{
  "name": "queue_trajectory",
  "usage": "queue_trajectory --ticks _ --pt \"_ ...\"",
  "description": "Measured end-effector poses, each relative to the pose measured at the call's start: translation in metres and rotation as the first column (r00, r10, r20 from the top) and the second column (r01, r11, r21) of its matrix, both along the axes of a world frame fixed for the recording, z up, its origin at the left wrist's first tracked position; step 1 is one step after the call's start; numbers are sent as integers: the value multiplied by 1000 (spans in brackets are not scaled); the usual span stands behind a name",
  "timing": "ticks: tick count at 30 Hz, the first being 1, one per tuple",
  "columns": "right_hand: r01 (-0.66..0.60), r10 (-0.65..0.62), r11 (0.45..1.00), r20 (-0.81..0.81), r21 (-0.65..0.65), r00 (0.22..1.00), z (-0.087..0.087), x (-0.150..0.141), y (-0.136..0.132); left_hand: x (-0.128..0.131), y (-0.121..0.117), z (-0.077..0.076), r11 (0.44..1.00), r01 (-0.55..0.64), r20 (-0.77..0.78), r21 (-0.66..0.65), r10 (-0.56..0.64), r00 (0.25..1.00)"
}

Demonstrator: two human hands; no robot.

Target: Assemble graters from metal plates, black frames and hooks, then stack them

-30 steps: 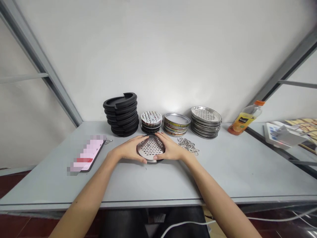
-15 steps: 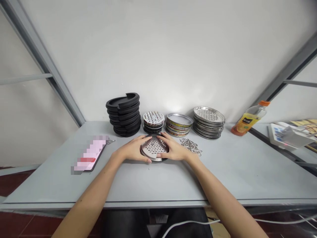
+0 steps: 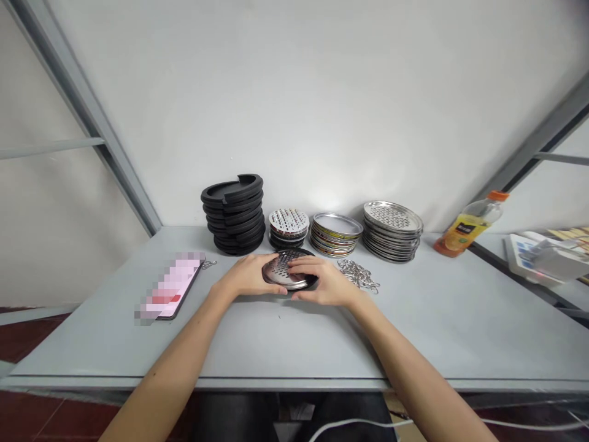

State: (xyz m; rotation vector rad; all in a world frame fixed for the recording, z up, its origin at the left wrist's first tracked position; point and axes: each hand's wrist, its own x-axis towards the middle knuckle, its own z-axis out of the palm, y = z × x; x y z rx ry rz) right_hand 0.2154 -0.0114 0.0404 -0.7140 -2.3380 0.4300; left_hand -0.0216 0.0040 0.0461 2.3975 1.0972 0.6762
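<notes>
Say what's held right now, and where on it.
A perforated steel disc, held by both hands: the left hand at its left rim, the right hand with fingers over its right side.

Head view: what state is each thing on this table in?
Left hand, gripping the disc's left edge
Right hand, fingers over the disc
Perforated steel disc, held on a black ring
Black split rings, stacked
Metal key rings, loose heap
Juice bottle, capped
Phone, lying flat
</notes>
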Motion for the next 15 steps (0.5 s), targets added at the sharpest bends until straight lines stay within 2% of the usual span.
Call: queue_trajectory --ticks 5,10,15 --pt "-8 5 998 52 59 999 -1 -2 -1 0 1 -5 1000 -29 56 2 29 998" --pt "64 -69 988 25 143 997 -8 -2 -1 2 7 -11 993 -109 142 -53 115 983" --pt "214 -194 965 -134 152 972 -5 21 -18 -4 12 -18 982 63 426 -176 19 905"
